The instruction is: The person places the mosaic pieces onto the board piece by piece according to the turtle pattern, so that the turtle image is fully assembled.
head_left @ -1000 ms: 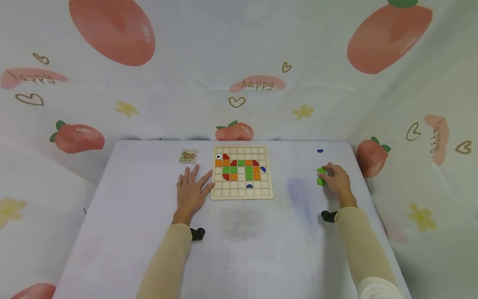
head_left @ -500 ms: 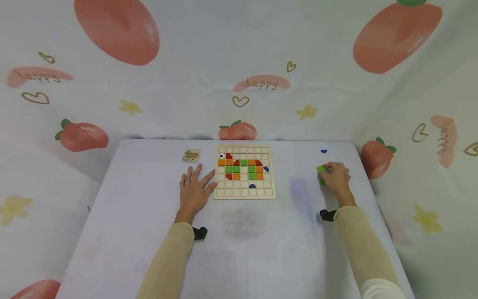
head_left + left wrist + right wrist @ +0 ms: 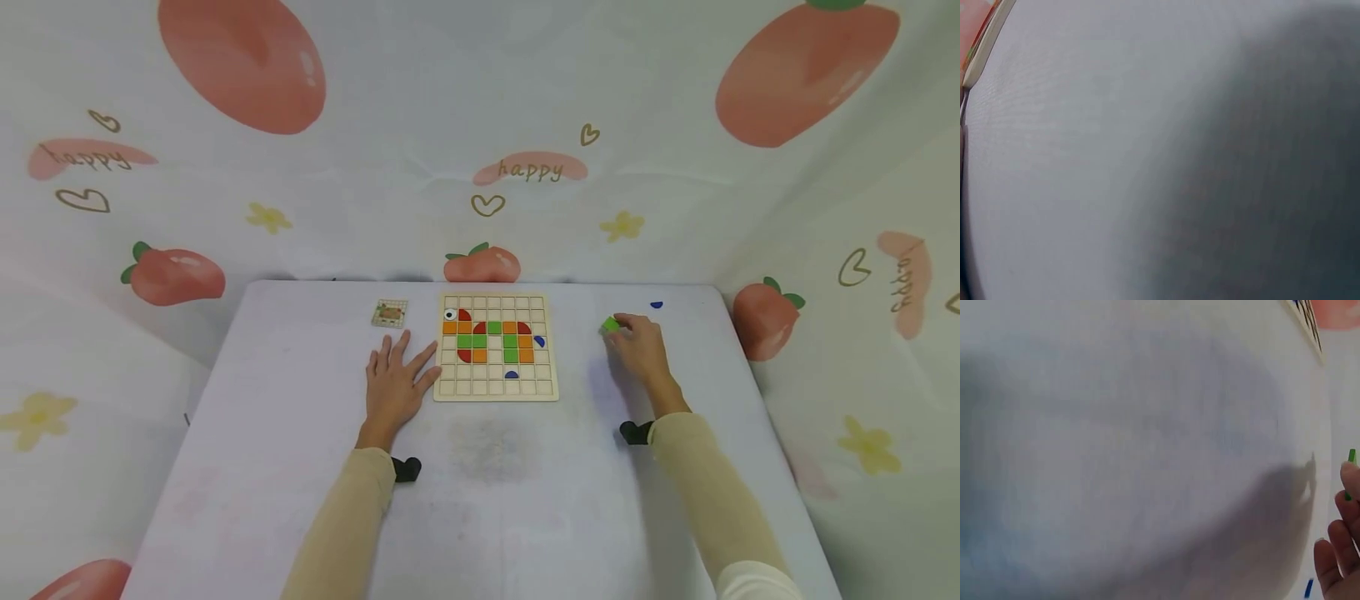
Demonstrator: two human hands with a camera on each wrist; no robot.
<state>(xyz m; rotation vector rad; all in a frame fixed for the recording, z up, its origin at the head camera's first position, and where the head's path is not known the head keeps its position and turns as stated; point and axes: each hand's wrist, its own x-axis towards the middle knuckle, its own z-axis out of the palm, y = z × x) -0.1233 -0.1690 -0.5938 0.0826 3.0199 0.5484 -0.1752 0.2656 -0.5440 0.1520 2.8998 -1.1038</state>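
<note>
My left hand point(image 3: 393, 392) lies palm down with fingers spread, its thumb and index fingertips at the left edge of a wooden grid board point(image 3: 496, 397). Red, orange and green tiles form a winding snake on the board, with a round eye piece point(image 3: 450, 315) at its upper left end. To the right of the board, my right hand point(image 3: 642, 346) pinches a green tile point(image 3: 611, 324) between thumb and fingers above the table. The same green tile point(image 3: 1352, 455) shows at the right edge of the right wrist view. Whether a second tile is stacked with it I cannot tell.
Two blue half-round pieces lie on the board, one near its right side point(image 3: 540, 341) and one lower down point(image 3: 512, 375). Another blue half-round piece point(image 3: 657, 305) lies at the table's far right. A small pattern card point(image 3: 390, 313) lies left of the board.
My right hand has closed its fingers on the green at the right and carried it up and left toward the board. My left hand stays in place.
</note>
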